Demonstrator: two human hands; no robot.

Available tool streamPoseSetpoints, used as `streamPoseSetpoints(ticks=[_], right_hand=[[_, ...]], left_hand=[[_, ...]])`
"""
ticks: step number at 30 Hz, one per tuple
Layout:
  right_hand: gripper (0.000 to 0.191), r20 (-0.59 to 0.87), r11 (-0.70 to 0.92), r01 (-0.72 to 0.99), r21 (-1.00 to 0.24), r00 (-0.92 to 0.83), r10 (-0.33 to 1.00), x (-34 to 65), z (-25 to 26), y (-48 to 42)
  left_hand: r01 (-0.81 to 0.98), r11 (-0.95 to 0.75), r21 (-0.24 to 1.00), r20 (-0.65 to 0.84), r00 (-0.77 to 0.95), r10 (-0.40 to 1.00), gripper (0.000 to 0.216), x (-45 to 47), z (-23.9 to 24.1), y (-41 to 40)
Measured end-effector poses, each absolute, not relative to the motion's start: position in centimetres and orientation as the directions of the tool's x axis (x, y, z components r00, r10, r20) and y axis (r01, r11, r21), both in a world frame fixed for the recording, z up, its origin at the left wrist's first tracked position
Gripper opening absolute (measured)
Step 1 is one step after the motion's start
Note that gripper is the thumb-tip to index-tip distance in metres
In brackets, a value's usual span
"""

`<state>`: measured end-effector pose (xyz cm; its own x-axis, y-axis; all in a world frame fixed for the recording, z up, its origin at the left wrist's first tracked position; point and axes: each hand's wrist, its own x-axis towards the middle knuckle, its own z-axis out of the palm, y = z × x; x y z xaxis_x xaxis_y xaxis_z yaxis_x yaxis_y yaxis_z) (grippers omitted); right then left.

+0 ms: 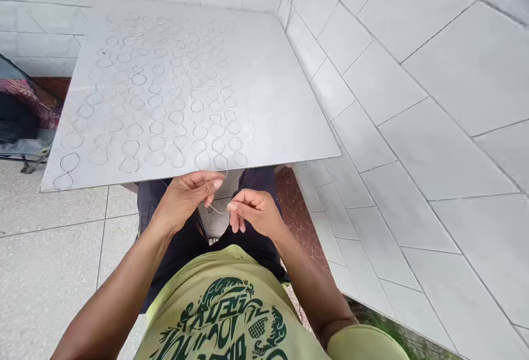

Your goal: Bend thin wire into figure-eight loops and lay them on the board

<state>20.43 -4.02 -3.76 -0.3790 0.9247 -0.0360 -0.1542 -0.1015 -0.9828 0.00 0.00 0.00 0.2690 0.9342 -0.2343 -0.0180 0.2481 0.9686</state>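
Observation:
A thin pale wire (219, 211) runs in a curve between my two hands, just off the near edge of the white board. My left hand (188, 197) pinches it between thumb and forefinger, and a curved bit of it rises above those fingertips. Close by on the right, my right hand (257, 211) is closed on the wire's other end with thumb and forefinger. On the board lie rows of thin figure-eight wire loops (139, 76); the nearest ones sit just beyond my left fingertips.
The white board (281, 112) spans the space before me, above my knees. Tiled walls (413, 145) rise at the back and right. Dark items and a thin metal frame (27, 167) stand at far left, on a speckled floor (49, 261).

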Motion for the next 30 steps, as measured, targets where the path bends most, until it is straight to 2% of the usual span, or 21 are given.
streamPoseSetpoints(ticks=[6, 12, 18, 24, 30], right_hand=[[0.031, -0.071, -0.124, -0.128, -0.984, -0.360, 0.930, 20.1, -4.1, -4.2], [0.036, -0.136, -0.210, -0.259, -0.943, -0.276, 0.952, 19.4, -4.2, -4.0], [0.039, -0.154, -0.191, -0.328, -0.925, -0.135, 0.979, 18.7, -4.5, -3.6], [0.038, -0.150, -0.188, -0.329, -0.925, -0.137, 0.979, 18.7, -4.3, -3.5], [0.035, -0.135, -0.182, -0.389, -0.903, -0.145, 0.980, 18.8, -4.6, -3.5]], left_hand=[[-0.052, 0.299, 0.953, -0.266, 0.331, 0.905, 0.028, 0.0, -0.3, 1.0], [-0.100, 0.342, 0.934, -0.276, 0.404, 0.872, 0.028, -0.3, -0.6, 1.3], [-0.134, 0.356, 0.925, -0.277, 0.402, 0.873, 0.026, -0.4, -1.6, 0.6], [-0.238, 0.426, 0.873, -0.310, 0.406, 0.860, 0.027, -1.0, -1.8, 0.1], [-0.314, 0.427, 0.848, -0.279, 0.420, 0.863, 0.032, -0.5, -2.3, -0.5]])
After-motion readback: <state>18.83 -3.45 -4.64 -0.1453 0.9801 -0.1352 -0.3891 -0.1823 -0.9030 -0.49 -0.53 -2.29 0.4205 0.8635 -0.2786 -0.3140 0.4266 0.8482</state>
